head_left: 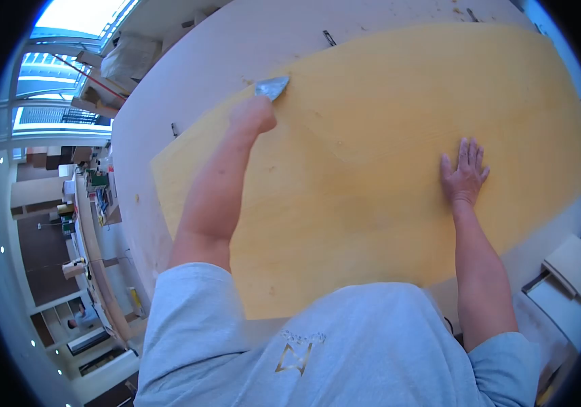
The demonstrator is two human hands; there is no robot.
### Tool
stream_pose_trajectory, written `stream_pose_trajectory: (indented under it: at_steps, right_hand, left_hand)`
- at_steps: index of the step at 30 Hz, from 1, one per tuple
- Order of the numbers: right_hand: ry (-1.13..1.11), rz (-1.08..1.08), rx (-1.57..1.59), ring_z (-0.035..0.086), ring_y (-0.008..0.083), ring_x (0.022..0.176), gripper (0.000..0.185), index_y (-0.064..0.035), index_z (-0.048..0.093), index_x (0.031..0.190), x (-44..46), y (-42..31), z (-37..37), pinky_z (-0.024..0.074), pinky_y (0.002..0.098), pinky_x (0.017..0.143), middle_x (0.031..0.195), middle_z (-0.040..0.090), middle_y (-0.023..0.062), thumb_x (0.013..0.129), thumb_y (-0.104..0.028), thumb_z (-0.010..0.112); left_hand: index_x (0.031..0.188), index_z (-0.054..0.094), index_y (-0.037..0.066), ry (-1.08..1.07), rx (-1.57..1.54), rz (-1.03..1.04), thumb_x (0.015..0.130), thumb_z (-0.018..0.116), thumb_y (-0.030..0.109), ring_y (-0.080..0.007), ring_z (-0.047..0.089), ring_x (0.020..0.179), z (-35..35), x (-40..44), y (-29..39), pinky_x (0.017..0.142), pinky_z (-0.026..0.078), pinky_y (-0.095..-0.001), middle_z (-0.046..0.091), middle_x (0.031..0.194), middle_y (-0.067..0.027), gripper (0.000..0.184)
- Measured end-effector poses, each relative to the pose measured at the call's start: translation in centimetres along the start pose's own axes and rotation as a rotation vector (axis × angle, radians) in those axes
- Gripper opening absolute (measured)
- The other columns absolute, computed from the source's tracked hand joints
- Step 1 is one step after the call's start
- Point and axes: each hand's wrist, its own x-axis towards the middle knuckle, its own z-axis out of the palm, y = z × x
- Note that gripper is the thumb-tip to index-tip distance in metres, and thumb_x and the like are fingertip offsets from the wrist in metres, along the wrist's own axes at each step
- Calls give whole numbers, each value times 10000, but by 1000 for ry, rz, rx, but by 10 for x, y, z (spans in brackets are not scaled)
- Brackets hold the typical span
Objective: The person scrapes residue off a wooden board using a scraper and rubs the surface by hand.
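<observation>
My left hand point(255, 115) is closed around the handle of a putty knife point(273, 87), whose broad metal blade lies at the far left edge of a large yellow sheet point(372, 224). My fingers hide most of the handle. My right hand point(465, 173) rests palm down on the right part of the sheet, fingers stretched out and slightly spread, holding nothing. The yellow surface carries faint darker smears and a few small spots. Beneath the sheet is a larger pale board point(189, 85), which shows past its far and left edges.
Small dark metal pieces point(330, 38) lie along the sheet's far edge, with brownish crumbs nearby. Flat panels point(575, 268) are stacked at the lower right. On the left are a long cluttered workbench point(94, 251), windows point(53, 74) and another person point(84, 317) far off.
</observation>
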Motion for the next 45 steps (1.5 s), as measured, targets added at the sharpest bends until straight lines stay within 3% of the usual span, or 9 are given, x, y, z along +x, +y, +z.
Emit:
stream_pose_trajectory:
  at_steps: [7, 10, 22, 25, 26, 33, 35, 39, 45]
  right_hand:
    - [-31, 20, 20, 212, 283, 1589, 750, -220, 318, 1637, -6, 0, -6, 158, 646, 1232, 1724, 243, 40, 1001, -568, 512]
    - [-39, 10, 62, 208, 300, 1588, 766, -210, 330, 1631, -8, 0, -9, 141, 655, 1235, 1720, 252, 57, 985, -574, 522]
    - [-6, 6, 74, 201, 304, 1590, 767, -202, 344, 1625, -8, 3, 0, 132, 656, 1243, 1717, 257, 62, 980, -576, 525]
    - [-6, 4, 59, 199, 303, 1590, 765, -203, 342, 1626, -8, 1, -1, 131, 652, 1246, 1717, 255, 59, 983, -575, 526]
    - [-8, 11, 50, 199, 302, 1590, 765, -204, 341, 1626, -5, 3, -1, 131, 651, 1247, 1717, 255, 58, 983, -574, 527]
    - [-39, 19, 70, 203, 302, 1588, 767, -208, 338, 1628, -10, 5, 0, 133, 654, 1246, 1721, 245, 52, 984, -587, 512]
    - [-2, 4, 60, 201, 303, 1588, 768, -208, 338, 1628, -7, 4, 3, 133, 653, 1246, 1722, 243, 50, 984, -590, 508]
    - [-21, 13, 61, 194, 302, 1591, 762, -209, 338, 1629, -6, 2, -6, 135, 654, 1245, 1723, 241, 47, 988, -586, 503]
    - [-56, 20, 59, 199, 303, 1590, 762, -209, 344, 1628, -8, -2, -8, 132, 656, 1243, 1722, 245, 46, 988, -591, 503]
  left_hand:
    - [1180, 690, 60, -17, 1, 45, 891, 581, 116, -388, 700, 1104, 12, -63, 1, 921, 565, -500, 735, 1167, -205, 314]
    - [1175, 687, 50, 38, -70, 9, 890, 584, 110, -394, 700, 1099, 24, -10, -6, 926, 563, -505, 735, 1164, -204, 309]
    - [1133, 702, 27, 20, -7, -49, 885, 580, 90, -372, 689, 1146, 29, -32, -10, 936, 562, -476, 730, 1185, -198, 284]
    - [1162, 696, 21, -224, -125, -230, 881, 570, 87, -367, 671, 1183, -6, 5, 4, 951, 555, -467, 711, 1247, -194, 315]
    - [1189, 693, 14, -98, -58, -198, 868, 567, 79, -362, 691, 1141, 1, 10, 3, 933, 562, -466, 726, 1214, -191, 351]
    - [1167, 713, 2, -59, 116, -13, 857, 573, 89, -384, 707, 1083, 16, -28, -22, 903, 573, -464, 739, 1146, -217, 351]
    - [1161, 718, 1, -175, 54, -126, 859, 577, 95, -383, 701, 1100, 5, 0, -20, 913, 570, -459, 733, 1168, -218, 346]
    - [1148, 722, 4, -122, -29, -255, 867, 588, 110, -369, 697, 1120, -3, 13, -3, 926, 561, -452, 735, 1171, -210, 329]
    - [1182, 709, 7, -107, 128, -66, 872, 591, 114, -368, 687, 1152, 6, -35, -16, 944, 555, -477, 724, 1213, -208, 348]
